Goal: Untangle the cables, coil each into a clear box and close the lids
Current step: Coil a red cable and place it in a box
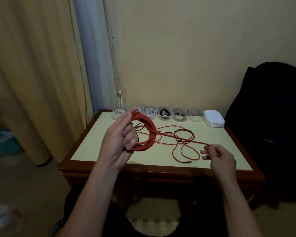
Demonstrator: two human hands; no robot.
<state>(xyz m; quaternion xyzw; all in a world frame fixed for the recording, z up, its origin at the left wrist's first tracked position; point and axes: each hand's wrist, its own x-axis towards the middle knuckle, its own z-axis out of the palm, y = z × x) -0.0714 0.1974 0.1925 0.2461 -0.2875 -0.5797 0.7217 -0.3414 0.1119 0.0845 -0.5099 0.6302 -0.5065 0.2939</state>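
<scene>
Cream wall (178,57) behind. A tan curtain (32,74) hangs to the floor at left. A dark bulky shape (272,117), bag or covered chair, I cannot tell which, stands against the worktop's right side.

Worktop (96,147): pale yellow-green panel in a red-brown wooden frame. Along its far edge is a row of six clear boxes (164,114), lids off, most holding white or black cables. Just right of the row is a stack of white lids (214,119).

Red cable (149,130): the coiled part is raised over the worktop's left half, with the left hand (120,139) fingers curled round it. Loose loops lie mid-worktop, crossing a thin black cable (166,132). The right hand (220,158) pinches a red strand, front right.
</scene>
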